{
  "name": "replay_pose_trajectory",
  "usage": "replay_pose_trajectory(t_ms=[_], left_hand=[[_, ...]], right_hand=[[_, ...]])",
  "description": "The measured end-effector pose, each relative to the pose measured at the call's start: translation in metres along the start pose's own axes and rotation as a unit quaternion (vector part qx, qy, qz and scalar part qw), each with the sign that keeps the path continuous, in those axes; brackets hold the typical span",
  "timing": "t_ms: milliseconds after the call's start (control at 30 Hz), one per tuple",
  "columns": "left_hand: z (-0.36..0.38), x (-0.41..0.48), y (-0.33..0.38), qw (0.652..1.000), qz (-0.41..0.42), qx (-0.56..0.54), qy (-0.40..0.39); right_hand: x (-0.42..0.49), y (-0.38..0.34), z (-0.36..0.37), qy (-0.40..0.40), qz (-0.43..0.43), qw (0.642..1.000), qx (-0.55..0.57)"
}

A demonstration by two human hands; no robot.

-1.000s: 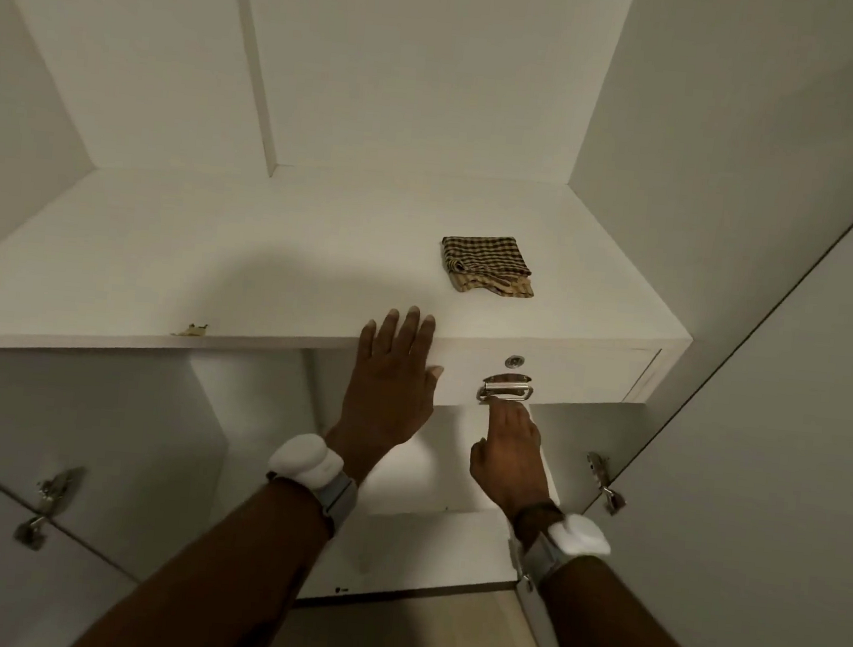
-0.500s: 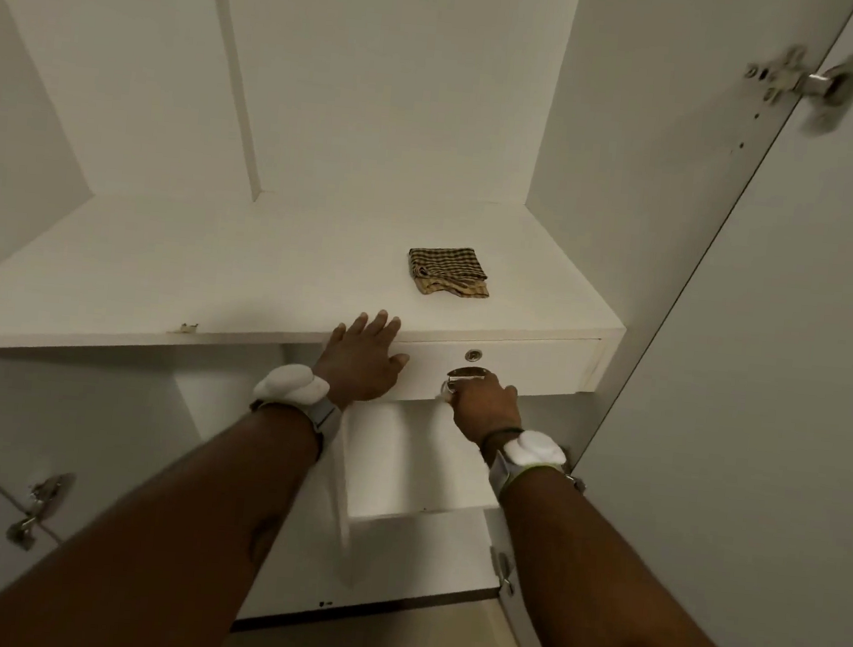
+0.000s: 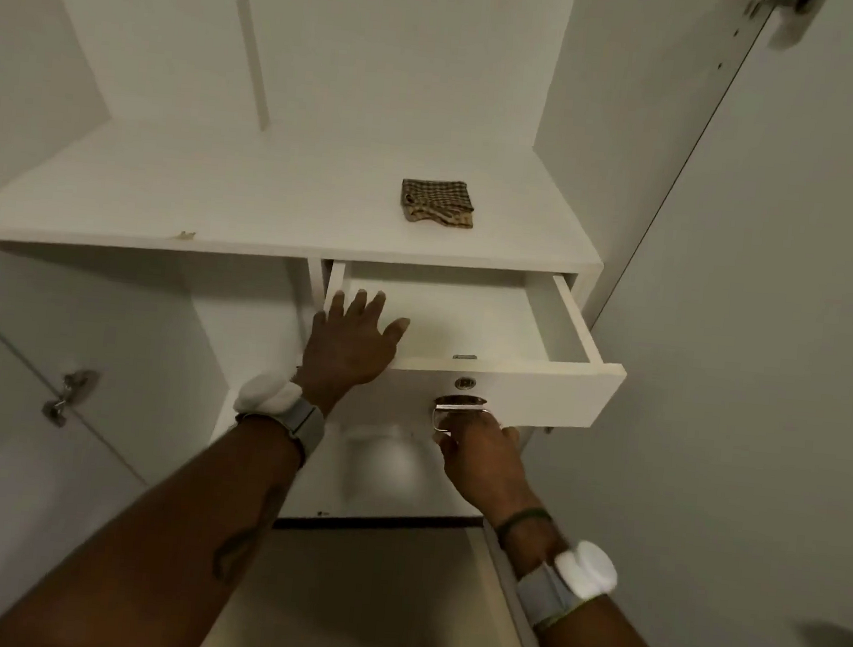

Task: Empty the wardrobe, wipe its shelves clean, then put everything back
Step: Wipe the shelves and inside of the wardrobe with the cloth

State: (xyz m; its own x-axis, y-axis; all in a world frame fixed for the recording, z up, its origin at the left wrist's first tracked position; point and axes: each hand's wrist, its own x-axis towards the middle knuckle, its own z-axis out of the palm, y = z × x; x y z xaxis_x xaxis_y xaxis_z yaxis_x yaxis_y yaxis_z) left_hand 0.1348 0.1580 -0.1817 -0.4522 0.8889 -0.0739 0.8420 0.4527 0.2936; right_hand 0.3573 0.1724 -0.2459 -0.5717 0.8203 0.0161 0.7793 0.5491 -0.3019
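Wardrobe (image 3: 385, 61) interior, seen from the head camera. The drawer (image 3: 536, 402) under the shelf (image 3: 218, 202) stands drawn out. The right hand (image 3: 480, 457) grasps the handle (image 3: 460, 404) from beneath, fingers curled up behind the metal loop. The left hand (image 3: 350, 342) is released, its fingers straight and spread over the drawer's front left corner; whether the palm bears on the rim cannot be told. The cloth (image 3: 437, 202), presumably meant for the wiping, lies folded on the shelf just behind the drawer opening, apart from both hands.

Step in hand, as judged: opening the drawer so that its inside can be checked and wiped. A straight, level pull on the central handle should keep the box from skewing on its runners. The flat left hand can steady the corner and should stay clear of the gap at the side panel. Support the front if it is drawn further, since it overhangs.

Materials: smooth, matt white laminated board with square edges and thin drawer walls. The shelf's front edge has a small chip towards the left. The handle is a polished metal drop type, set below a round lock (image 3: 464, 382). The cloth is soft, woven and checked in brown and cream, with uneven layered edges.
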Motion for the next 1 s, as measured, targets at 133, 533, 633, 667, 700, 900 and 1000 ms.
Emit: replay_pose_trajectory(t_ms=[133, 533, 633, 667, 700, 900, 1000], left_hand=[[0.002, -0.037, 0.002, 0.999, -0.004, 0.019, -0.042], [0.004, -0.091, 0.009, 0.986, 0.014, 0.146, -0.082], [0.005, -0.104, 0.011, 0.993, -0.018, 0.081, -0.089], [0.006, -0.11, 0.012, 0.993, -0.028, 0.07, -0.092], [0.007, -0.116, 0.013, 0.992, -0.039, 0.067, -0.098], [0.007, -0.124, 0.021, 0.993, -0.047, 0.099, -0.051], [0.01, -0.108, 0.019, 0.992, -0.063, 0.107, -0.024]], right_hand=[[-0.041, -0.005, -0.052, 0.144, -0.034, 0.984, 0.101], [0.016, 0.029, -0.096, -0.058, 0.005, 0.997, 0.06], [-0.002, 0.028, -0.098, -0.089, 0.021, 0.993, 0.069], [-0.01, 0.027, -0.098, -0.095, 0.021, 0.993, 0.066], [-0.018, 0.027, -0.098, -0.1, 0.019, 0.993, 0.064], [-0.058, 0.03, -0.088, -0.132, 0.035, 0.989, 0.06], [-0.071, 0.032, -0.083, -0.151, 0.046, 0.986, 0.055]])
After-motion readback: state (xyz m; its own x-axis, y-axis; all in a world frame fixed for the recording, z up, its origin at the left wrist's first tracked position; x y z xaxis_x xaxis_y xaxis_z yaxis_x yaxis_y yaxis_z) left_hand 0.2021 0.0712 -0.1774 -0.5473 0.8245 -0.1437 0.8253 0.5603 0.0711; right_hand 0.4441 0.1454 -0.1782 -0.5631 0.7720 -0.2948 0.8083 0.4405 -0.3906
